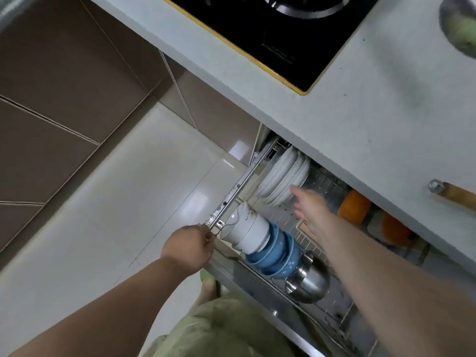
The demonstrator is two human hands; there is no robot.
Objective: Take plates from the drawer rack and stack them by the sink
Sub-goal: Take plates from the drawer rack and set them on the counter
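**Reaching into the open drawer rack**

Nearest, at the bottom: green shorts (219,328) and two bare forearms stretching forward. Left hand (189,249) closed in a fist at the front left corner of the pulled-out wire drawer rack (309,238), fingers (208,238) curled tight on the metal corner of its frame. Beside that hand, lying on its side in the rack, a stack of white ceramic bowls (246,231), then touching it a stack of blue ceramic bowls (275,253), then shiny steel bowls (309,282). Right hand (307,204) further in, above the rack, fingers spread open and holding nothing, fingertips just beside the row of white round plates (283,176). Plates standing on edge in the back left part of the rack, leaning one on another. To the right in the rack, two orange round objects (354,206), blurred. Above, the pale grey speckled surface (360,119) with a black glass cooktop (278,34) edged in yellow and a wooden handle (456,195) with a metal ring. On the left, glossy cream floor tiles (116,189).
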